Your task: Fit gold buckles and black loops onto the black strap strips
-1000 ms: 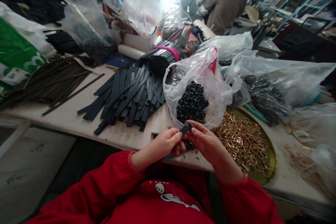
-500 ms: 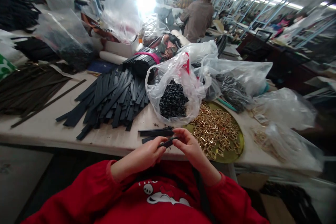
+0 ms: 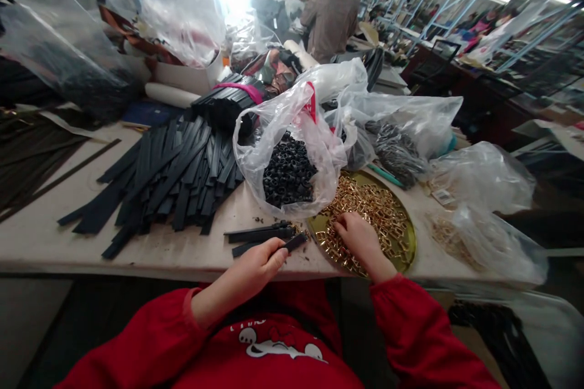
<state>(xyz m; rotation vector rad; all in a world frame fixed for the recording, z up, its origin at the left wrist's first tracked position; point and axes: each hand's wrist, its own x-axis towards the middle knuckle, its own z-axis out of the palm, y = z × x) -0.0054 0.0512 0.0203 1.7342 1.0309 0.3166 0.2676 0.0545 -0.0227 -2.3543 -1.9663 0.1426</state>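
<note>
My left hand (image 3: 263,260) is closed on a short black strap (image 3: 296,242), whose free end points right over the table edge. Reaching into the heap of gold metal buckles (image 3: 383,209), my right hand (image 3: 359,238) has its fingers curled together at the pieces. Whatever lies between those fingertips is hidden. The buckles lie on a round greenish-gold tray (image 3: 412,246). Just beyond my left hand, a few black straps (image 3: 258,234) rest side by side on the table. Small black loops (image 3: 289,171) fill an opened clear plastic bag (image 3: 250,161) behind them.
Many loose black strips (image 3: 168,173) are spread at left, with a tied bundle (image 3: 228,103) behind. Brown strips (image 3: 31,158) lie farther left. Plastic bags (image 3: 486,179) and a teal tool (image 3: 385,175) sit at right. A person (image 3: 333,18) stands in the background.
My right hand has left the strap and moved right into the buckles. My left hand still holds the strap. The view has shifted slightly to the right.
</note>
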